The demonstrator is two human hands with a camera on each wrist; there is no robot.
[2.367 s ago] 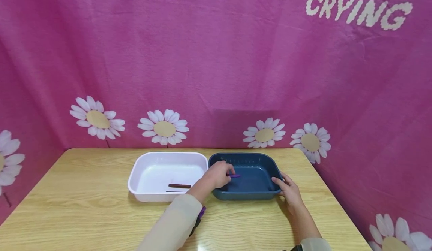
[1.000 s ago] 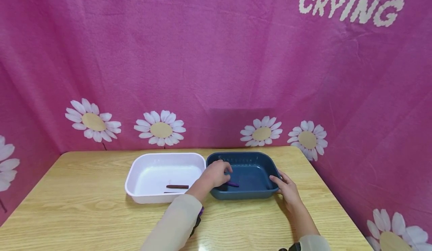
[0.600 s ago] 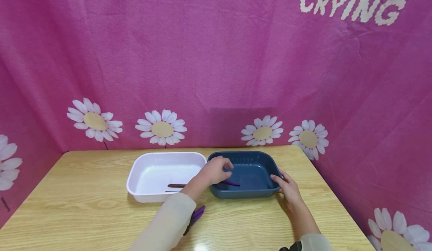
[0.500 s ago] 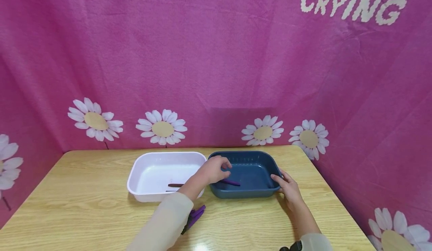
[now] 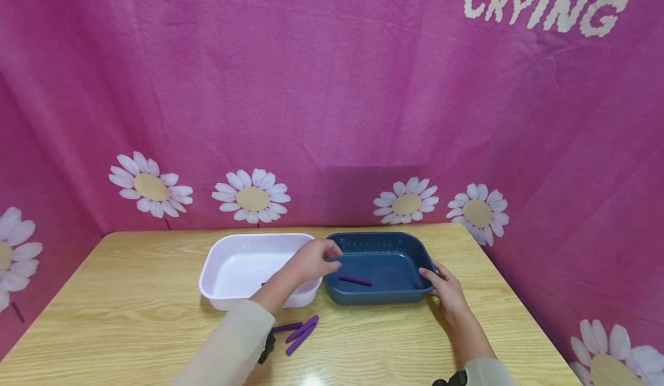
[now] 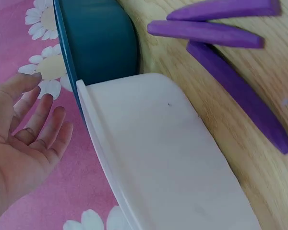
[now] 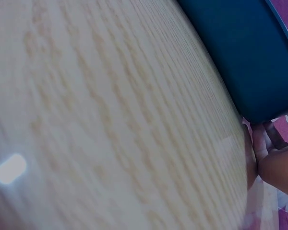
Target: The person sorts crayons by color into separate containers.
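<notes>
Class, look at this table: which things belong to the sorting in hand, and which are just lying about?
In hand: left hand, empty, above the white tray; right hand on the blue tray; purple stick inside it; purple sticks on the table.

Lying about: flowered pink cloth.

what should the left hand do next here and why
Probably bring the left hand back and down to the purple sticks lying on the table in front of the white tray and pinch one. That hand is open and holds nothing, one purple stick already lies in the blue tray, and the right hand holds that tray's right edge.
</notes>
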